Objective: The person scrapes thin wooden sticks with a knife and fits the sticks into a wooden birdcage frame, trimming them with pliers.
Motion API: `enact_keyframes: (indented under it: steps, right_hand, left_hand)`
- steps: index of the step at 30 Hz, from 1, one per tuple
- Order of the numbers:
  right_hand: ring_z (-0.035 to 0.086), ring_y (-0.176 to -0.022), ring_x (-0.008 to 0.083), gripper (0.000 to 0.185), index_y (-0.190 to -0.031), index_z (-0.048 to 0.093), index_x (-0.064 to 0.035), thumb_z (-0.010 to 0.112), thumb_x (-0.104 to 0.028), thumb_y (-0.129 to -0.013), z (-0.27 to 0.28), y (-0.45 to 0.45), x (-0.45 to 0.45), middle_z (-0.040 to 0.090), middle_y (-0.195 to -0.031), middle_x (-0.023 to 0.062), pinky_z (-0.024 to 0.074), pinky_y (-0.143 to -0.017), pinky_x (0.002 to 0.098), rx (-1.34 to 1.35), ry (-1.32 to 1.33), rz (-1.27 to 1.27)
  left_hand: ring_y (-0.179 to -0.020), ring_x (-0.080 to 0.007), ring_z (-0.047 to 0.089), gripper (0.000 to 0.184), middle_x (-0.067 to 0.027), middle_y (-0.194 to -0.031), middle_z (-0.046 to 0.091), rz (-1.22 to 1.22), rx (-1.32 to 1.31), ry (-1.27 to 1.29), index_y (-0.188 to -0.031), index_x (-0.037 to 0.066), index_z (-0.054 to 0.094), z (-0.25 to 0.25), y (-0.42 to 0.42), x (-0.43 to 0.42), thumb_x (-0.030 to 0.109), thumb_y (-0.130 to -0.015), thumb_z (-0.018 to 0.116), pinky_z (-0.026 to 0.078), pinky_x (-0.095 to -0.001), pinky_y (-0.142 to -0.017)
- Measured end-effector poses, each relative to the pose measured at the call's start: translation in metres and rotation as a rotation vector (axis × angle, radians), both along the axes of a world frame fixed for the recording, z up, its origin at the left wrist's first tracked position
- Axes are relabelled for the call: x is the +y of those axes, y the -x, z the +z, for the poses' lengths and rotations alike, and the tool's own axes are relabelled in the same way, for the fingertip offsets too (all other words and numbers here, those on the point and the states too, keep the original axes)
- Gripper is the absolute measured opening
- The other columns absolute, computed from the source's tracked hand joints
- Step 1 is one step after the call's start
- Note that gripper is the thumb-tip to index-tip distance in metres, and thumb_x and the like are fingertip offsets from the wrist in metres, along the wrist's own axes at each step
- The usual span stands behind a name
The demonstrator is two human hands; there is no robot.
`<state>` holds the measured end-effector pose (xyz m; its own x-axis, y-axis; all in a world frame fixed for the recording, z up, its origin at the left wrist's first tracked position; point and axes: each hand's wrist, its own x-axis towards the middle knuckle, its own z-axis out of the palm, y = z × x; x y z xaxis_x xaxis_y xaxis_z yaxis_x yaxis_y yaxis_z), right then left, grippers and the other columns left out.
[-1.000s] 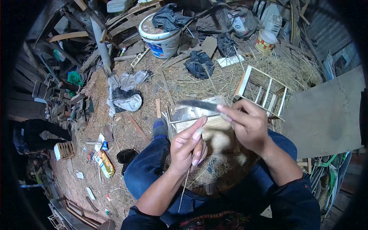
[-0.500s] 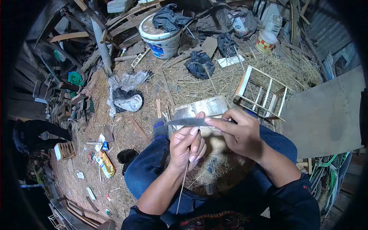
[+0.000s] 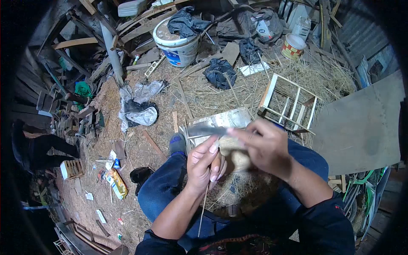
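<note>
In the head view my right hand [image 3: 267,142] is closed around the handle end of a knife [image 3: 207,130], its blade pointing left and smeared by motion. My left hand [image 3: 205,162] pinches a thin strip of wood or bamboo [image 3: 203,212], whose long end hangs down toward my lap. The strip's top end shows by my left thumb, just under the blade. Whether blade and strip touch, I cannot tell. Beyond my hands, between my knees, lies a pale wooden board [image 3: 225,118].
A slatted wooden frame [image 3: 293,104] lies on straw at the right, near a large flat panel [image 3: 361,127]. A white bucket [image 3: 176,46] stands at the back. At the left are a yellow packet [image 3: 117,182] and another person's dark-clothed legs [image 3: 53,146].
The knife has shifted slightly up and its blade is now blurred, and my right hand has moved with it. My left hand stays nearly in place, still pinching the strip.
</note>
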<state>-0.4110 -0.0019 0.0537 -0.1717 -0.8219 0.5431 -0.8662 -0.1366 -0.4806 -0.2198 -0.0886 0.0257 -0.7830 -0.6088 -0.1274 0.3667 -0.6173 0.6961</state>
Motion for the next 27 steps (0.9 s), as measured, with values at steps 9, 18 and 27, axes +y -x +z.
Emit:
enact_keyframes:
  steps: [9, 18, 27]
  right_hand:
    - [0.065, -0.066, 0.0189, 0.041, -0.121, 0.078, -0.0243, 0.071, -0.007, -0.085, 0.003, -0.01, 0.006, 0.064, -0.082, 0.0028, 0.0524, -0.059, 0.0329, -0.076, 0.02, 0.104]
    - [0.065, -0.066, 0.019, 0.04, -0.118, 0.08, -0.0254, 0.073, -0.009, -0.082, 0.003, -0.008, 0.003, 0.062, -0.079, 0.0024, 0.0526, -0.058, 0.0327, -0.03, 0.001, 0.078]
    - [0.061, -0.061, 0.0172, 0.031, -0.115, 0.082, -0.0256, 0.074, -0.01, -0.088, 0.002, 0.003, -0.002, 0.062, -0.073, 0.003, 0.05, -0.053, 0.0331, -0.054, 0.017, -0.09]
  left_hand:
    - [-0.037, -0.007, 0.039, 0.045, 0.0003, -0.054, 0.049, 0.024, -0.1, 0.036, -0.151, -0.004, 0.047, 0.005, 0.004, -0.001, 0.012, -0.109, 0.048, 0.035, -0.0228, -0.038]
    - [-0.038, -0.0067, 0.039, 0.046, 0.001, -0.056, 0.051, 0.043, -0.092, 0.007, -0.15, -0.006, 0.047, 0.007, 0.004, 0.0, 0.013, -0.108, 0.05, 0.035, -0.023, -0.039]
    - [-0.041, -0.0069, 0.04, 0.041, -0.0003, -0.057, 0.053, 0.054, -0.03, 0.021, -0.15, 0.001, 0.053, -0.003, -0.001, 0.001, 0.01, -0.11, 0.05, 0.037, -0.0228, -0.044]
